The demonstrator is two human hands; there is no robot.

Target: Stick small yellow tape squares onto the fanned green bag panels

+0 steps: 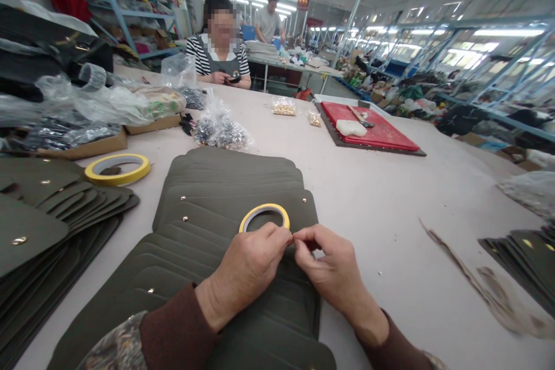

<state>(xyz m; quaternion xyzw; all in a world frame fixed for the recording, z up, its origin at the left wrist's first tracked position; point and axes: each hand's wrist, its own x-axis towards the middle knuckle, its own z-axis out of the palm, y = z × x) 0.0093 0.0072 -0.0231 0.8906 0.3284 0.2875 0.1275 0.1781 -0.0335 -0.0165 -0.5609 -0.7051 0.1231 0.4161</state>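
your left hand [249,269] is pinching the near edge of the tape [264,207], a yellow roll tilted up over the panels [229,167]. your right hand [332,260] has its thumb and forefinger drawn together, tips meeting those of the left just beside the roll's near edge. whether a bit of tape is caught between them is too small to tell.

the panels lie overlapped in front of you on the table [368,202], a few with a stud [185,218] showing. a second roll [139,174] lies to your left, near another pile [32,228].

the step in hand looks like working at the tape's end, with no strip yet seen on the panels under your hands. from here, the move would call for a steady left grip on the roll and a close right pinch, so a strip comes away clean and the panels underneath aren't nudged.
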